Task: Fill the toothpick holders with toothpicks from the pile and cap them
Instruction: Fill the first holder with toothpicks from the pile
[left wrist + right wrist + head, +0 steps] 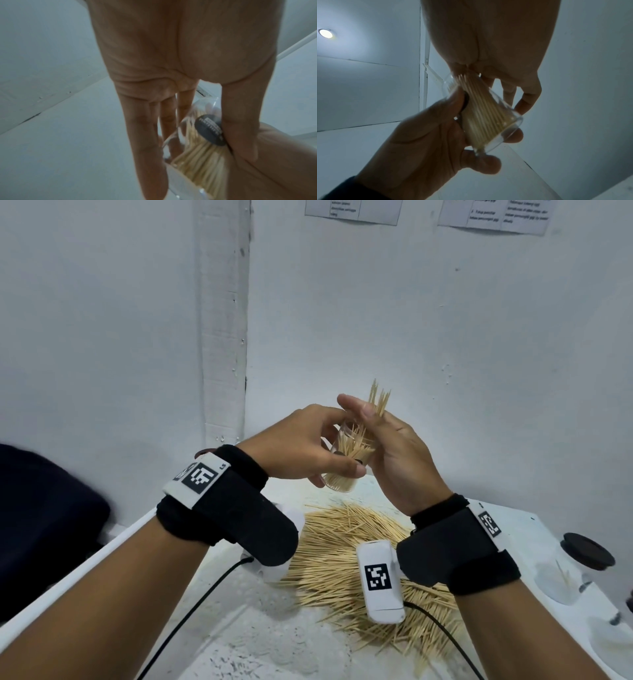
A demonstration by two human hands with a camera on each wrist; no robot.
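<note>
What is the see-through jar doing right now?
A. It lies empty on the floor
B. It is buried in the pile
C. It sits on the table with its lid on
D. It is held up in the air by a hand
D: the left hand holds the clear jar above the toothpick pile, while the right hand pushes toothpicks into it.

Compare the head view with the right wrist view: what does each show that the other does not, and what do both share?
Only the head view shows the toothpick pile on the table, a black cap at the right, both wristbands and papers on the wall.

Only the right wrist view shows a ceiling light and the holder's clear base from below.

Both show the left hand gripping the clear toothpick holder, and the right hand feeding a bundle of toothpicks into it.
</note>
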